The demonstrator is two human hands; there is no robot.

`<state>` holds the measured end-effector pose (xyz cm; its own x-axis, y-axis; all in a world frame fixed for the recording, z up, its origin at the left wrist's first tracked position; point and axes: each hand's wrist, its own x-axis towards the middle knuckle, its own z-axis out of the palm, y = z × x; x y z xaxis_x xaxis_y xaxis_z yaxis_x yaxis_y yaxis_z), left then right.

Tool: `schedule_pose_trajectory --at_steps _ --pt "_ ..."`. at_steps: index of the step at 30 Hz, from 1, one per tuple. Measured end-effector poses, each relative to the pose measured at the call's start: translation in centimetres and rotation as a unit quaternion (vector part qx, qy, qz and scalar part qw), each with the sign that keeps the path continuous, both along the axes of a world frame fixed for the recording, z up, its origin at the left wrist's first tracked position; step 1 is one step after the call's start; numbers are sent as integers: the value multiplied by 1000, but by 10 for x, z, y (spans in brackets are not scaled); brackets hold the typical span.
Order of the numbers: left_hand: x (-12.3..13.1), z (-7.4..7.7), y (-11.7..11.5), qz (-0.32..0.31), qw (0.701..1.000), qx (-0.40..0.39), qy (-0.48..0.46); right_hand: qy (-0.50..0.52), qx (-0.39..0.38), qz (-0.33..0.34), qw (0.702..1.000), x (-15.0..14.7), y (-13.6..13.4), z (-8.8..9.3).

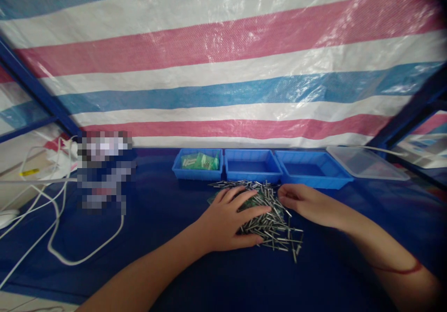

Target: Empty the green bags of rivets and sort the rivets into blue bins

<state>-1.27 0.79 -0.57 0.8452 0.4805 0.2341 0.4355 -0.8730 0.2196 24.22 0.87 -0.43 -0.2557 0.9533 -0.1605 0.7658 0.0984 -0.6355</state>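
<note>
A heap of thin metal pins that look like blind rivets lies loose on the blue tabletop. Over its left part my left hand rests with the fingers spread, palm down. Some clear greenish plastic shows between those fingers, among the pins. At the heap's right edge is my right hand, its fingers curled together; whatever they pinch is hidden. Just behind the heap stand three blue trays: the left tray holds a green-and-clear bag, while the middle tray and right tray show bare floors.
A clear plastic lid lies beside the right tray. White cables loop over the table's left side, near a pixelated patch. Behind the table hangs a striped plastic sheet on a blue metal frame.
</note>
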Motion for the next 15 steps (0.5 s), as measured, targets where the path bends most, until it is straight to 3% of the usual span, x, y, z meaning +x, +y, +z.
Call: schedule_pose_trajectory --at_steps 7,15 --pt "-1 -1 1 0 1000 -6 -3 34 6 10 999 4 -1 -1" --pt "-2 -2 1 1 1000 -11 2 1 55 4 999 14 -2 4"
